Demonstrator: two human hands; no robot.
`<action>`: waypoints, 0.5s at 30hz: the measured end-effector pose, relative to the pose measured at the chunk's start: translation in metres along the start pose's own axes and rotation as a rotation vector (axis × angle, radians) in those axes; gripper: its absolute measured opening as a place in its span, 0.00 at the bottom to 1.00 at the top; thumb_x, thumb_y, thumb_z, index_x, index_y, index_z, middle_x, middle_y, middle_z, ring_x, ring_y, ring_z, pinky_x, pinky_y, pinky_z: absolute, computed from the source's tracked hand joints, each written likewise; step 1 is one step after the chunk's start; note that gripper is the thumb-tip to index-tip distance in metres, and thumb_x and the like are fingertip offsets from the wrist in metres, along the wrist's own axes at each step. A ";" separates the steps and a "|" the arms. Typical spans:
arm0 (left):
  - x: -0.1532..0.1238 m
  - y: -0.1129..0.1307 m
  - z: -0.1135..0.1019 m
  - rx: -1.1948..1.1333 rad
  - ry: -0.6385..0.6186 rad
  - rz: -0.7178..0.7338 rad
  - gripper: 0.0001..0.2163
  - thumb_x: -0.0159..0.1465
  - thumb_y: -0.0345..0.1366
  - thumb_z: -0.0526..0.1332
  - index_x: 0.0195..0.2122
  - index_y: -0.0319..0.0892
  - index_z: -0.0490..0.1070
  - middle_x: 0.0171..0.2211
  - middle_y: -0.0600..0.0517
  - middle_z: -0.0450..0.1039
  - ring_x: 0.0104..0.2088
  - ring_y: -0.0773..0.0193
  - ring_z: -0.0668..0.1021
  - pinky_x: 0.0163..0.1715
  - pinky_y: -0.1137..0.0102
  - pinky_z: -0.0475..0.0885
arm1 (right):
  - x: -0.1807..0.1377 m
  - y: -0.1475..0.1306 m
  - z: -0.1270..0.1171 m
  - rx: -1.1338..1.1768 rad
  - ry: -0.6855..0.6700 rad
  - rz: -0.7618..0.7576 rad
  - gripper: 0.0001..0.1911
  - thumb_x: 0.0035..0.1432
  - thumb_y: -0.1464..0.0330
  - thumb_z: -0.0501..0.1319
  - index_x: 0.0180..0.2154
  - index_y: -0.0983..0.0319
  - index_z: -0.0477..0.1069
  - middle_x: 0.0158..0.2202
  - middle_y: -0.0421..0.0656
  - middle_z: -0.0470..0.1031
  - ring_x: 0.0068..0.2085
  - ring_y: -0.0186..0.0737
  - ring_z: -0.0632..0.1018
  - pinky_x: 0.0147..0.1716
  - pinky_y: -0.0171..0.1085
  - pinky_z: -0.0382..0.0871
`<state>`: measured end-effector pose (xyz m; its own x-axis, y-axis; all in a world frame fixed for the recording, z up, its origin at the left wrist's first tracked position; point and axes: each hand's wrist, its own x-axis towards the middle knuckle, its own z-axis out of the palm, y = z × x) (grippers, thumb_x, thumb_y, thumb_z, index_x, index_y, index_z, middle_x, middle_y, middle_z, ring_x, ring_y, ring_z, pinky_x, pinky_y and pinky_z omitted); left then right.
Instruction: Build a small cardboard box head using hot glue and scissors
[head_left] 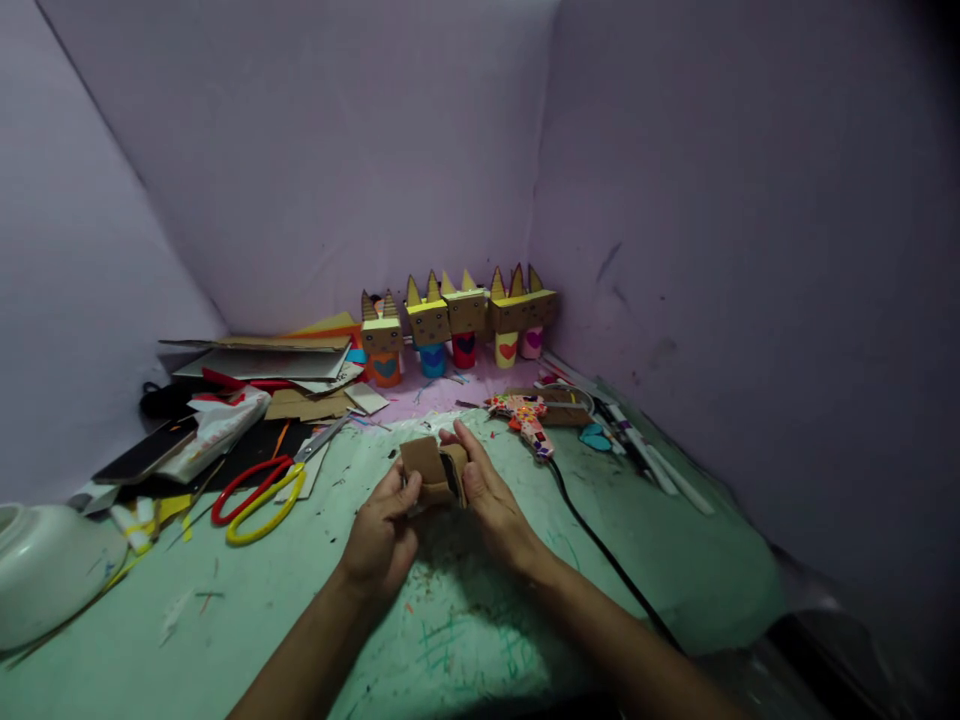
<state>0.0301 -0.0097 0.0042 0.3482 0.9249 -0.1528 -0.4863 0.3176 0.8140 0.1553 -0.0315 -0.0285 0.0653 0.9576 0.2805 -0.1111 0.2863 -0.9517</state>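
Observation:
Between my two hands, above the green tabletop, is a small folded cardboard box (424, 462) with a dark gap at its right side. My left hand (382, 525) grips its left end, thumb on the near face. On the right end, my right hand (491, 495) presses a flap with its thumb while the fingers reach behind. Just beyond and to the right lies a patterned glue gun (529, 425), its black cord running toward me. Scissors (277, 495) with red and yellow handles rest left of my hands.
Several cardboard figures (465, 315) with pointed ears and heart-marked tubes stand along the back wall. Cardboard sheets (262, 362) are piled at left, near a white rounded container (56, 570). Pens and glue sticks (652, 450) line the right edge. The black cord (607, 555) crosses the right side.

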 end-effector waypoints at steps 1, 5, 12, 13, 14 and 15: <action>0.000 -0.001 0.001 -0.018 0.008 -0.003 0.20 0.51 0.35 0.68 0.46 0.40 0.71 0.39 0.47 0.78 0.45 0.52 0.77 0.47 0.61 0.73 | 0.000 0.000 0.000 -0.022 0.001 -0.013 0.38 0.59 0.44 0.48 0.64 0.57 0.51 0.64 0.48 0.58 0.63 0.47 0.62 0.62 0.47 0.53; -0.001 -0.005 0.003 -0.039 -0.001 -0.042 0.20 0.55 0.35 0.65 0.49 0.40 0.70 0.41 0.46 0.77 0.45 0.53 0.77 0.47 0.60 0.72 | -0.001 -0.001 0.001 -0.091 0.042 -0.049 0.37 0.59 0.43 0.46 0.62 0.58 0.54 0.60 0.49 0.63 0.60 0.47 0.67 0.59 0.46 0.58; 0.000 -0.009 0.002 0.053 -0.038 -0.024 0.21 0.55 0.41 0.66 0.49 0.41 0.71 0.43 0.48 0.77 0.47 0.53 0.75 0.50 0.62 0.69 | -0.001 0.000 0.003 -0.185 0.126 -0.094 0.28 0.63 0.47 0.45 0.53 0.59 0.60 0.53 0.48 0.69 0.53 0.45 0.71 0.53 0.41 0.64; 0.000 -0.008 0.002 0.077 -0.048 -0.016 0.22 0.54 0.41 0.67 0.49 0.41 0.71 0.42 0.48 0.77 0.47 0.54 0.75 0.50 0.63 0.68 | -0.001 -0.001 0.003 -0.179 0.128 -0.098 0.27 0.63 0.48 0.46 0.53 0.59 0.60 0.53 0.48 0.69 0.53 0.44 0.72 0.53 0.41 0.64; 0.000 -0.007 0.002 0.097 -0.058 -0.010 0.22 0.54 0.41 0.67 0.49 0.41 0.71 0.42 0.48 0.77 0.46 0.54 0.76 0.49 0.63 0.68 | -0.002 -0.001 0.002 -0.171 0.124 -0.100 0.26 0.63 0.49 0.46 0.53 0.59 0.60 0.53 0.48 0.69 0.53 0.44 0.72 0.53 0.41 0.64; 0.000 -0.006 0.002 0.112 -0.066 -0.006 0.22 0.53 0.41 0.68 0.49 0.41 0.71 0.42 0.48 0.77 0.46 0.54 0.76 0.49 0.64 0.68 | -0.002 -0.002 0.001 -0.166 0.115 -0.099 0.25 0.64 0.50 0.46 0.53 0.59 0.60 0.53 0.47 0.69 0.53 0.44 0.72 0.53 0.41 0.64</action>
<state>0.0344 -0.0124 0.0004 0.4048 0.9061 -0.1232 -0.3929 0.2940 0.8713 0.1541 -0.0337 -0.0265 0.1815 0.9125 0.3667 0.0656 0.3608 -0.9303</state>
